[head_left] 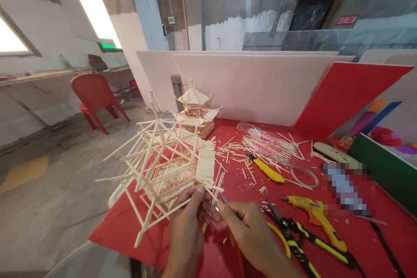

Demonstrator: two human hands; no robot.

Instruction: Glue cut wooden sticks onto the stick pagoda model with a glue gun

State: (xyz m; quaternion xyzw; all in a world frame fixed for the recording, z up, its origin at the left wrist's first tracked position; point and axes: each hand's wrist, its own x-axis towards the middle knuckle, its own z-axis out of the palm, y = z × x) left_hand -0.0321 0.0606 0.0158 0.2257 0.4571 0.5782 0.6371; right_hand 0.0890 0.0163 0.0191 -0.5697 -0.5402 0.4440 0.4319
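A pavilion model (163,139) of thin wooden sticks stands on the red tabletop, its roof a bare frame with one side covered in close-set sticks. My left hand (190,217) is closed around the model's lower roof edge, thumb pressed near a corner where several sticks meet. Close beside it, my right hand (246,226) is closed on a small metal tool (216,209) at that corner. A red handle seems to show below the right hand; the tool's exact kind is mostly hidden by the fingers.
Behind stands a roofed stick pavilion (193,108). Loose sticks (231,147), a plastic bag of sticks (270,141) and a yellow utility knife (269,170) lie ahead. A yellow glue gun (321,217) and yellow-black pliers (293,230) lie right. White boards (247,87) rise behind.
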